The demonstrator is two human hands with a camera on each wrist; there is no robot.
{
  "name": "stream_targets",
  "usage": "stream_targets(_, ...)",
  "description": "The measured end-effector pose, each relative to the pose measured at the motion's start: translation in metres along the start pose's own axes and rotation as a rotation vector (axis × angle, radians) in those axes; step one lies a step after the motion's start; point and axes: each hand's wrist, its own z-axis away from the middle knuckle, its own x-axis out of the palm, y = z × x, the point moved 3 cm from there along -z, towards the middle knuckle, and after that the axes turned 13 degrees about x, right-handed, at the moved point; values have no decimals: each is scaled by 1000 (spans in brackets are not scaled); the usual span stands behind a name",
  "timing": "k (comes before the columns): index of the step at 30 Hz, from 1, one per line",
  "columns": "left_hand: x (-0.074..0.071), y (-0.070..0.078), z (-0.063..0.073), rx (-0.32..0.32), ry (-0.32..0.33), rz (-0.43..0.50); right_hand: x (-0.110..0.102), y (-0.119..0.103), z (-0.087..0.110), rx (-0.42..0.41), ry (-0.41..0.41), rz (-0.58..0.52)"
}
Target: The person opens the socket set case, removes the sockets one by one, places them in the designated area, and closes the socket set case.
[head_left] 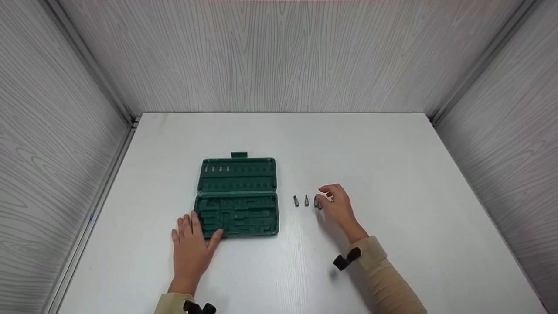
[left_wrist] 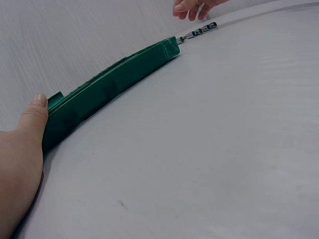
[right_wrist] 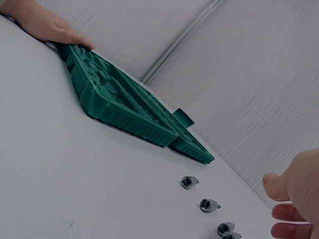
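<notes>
An open green plastic case with moulded slots lies on the table. My left hand rests at its front-left corner, fingers straight along the left side and thumb on the front edge. Several short metal screwdriver bits lie in a row to the right of the case; the two rightmost are close together. Just over these hovers my right hand, its thumb and fingers apart and bent. In the right wrist view, nothing shows between the thumb and fingers. Several more bits sit in the lid's upper row, at its left end.
The white table is enclosed by grey wood-grain panels at the back and sides. A latch tab sticks out from the lid's far edge. Dark wrist cameras are strapped over both sleeves.
</notes>
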Motion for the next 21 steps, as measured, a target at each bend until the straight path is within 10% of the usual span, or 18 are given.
stream_targets(21, 1, -1, -1, -10, -14, -7, 73, -66, -5, -227, -165, 32)
